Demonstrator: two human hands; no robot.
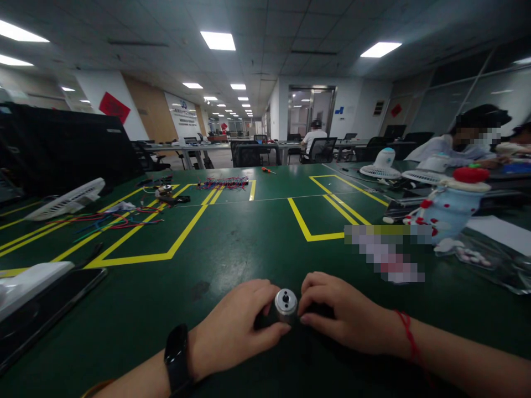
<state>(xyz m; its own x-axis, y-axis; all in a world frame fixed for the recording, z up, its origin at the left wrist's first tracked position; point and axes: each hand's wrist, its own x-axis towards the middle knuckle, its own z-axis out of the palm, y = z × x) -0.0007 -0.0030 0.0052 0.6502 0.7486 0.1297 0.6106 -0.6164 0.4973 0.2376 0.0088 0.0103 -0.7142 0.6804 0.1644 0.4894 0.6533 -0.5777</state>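
A small silver metal cylinder, with dark holes in its top face, stands upright near the front edge of the green table. My left hand, with a black band on the wrist, curls around the cylinder's left side, thumb and fingers closed on it. At the cylinder's right side is my right hand, a red string on its wrist. Its fingers are bent and its fingertips come close to the metal; whether they touch it, or hold something tiny, I cannot make out.
A phone and white device lie at left, with wires and a white fan beyond. Farther back are a wire bundle and screwdriver. At right stand a blue cup and fans; a person sits behind them.
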